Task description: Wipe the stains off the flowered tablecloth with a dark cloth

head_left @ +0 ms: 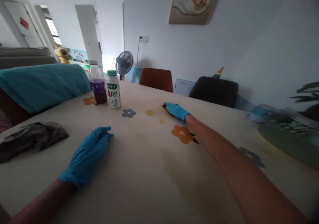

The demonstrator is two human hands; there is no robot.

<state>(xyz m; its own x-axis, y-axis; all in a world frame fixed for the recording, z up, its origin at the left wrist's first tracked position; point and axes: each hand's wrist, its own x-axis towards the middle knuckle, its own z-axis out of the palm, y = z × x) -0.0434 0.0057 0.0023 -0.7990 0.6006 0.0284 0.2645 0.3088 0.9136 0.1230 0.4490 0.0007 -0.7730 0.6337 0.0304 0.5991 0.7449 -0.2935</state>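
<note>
Both hands wear blue gloves over a pale tablecloth (pixel 139 151) printed with flowers. My right hand (pixel 176 111) reaches out to the far part of the table, its fingers pressed down on a small dark thing that is mostly hidden under them. My left hand (pixel 91 154) is at the near left, fingers curled loosely with the tips a little apart and nothing visible in them. To its left lies a crumpled grey-brown cloth (pixel 35 137). Beyond it stand a white bottle with a green cap (pixel 114 93) and a clear bottle with dark liquid and a purple label (pixel 98 86).
A teal cloth (pixel 45 83) drapes over a chair at the left. An orange-brown chair (pixel 156 79) and a black chair (pixel 214 91) stand at the far edge, with a fan (pixel 124 63) behind. At the right are a green mat (pixel 281 146) and a plastic package (pixel 261 113).
</note>
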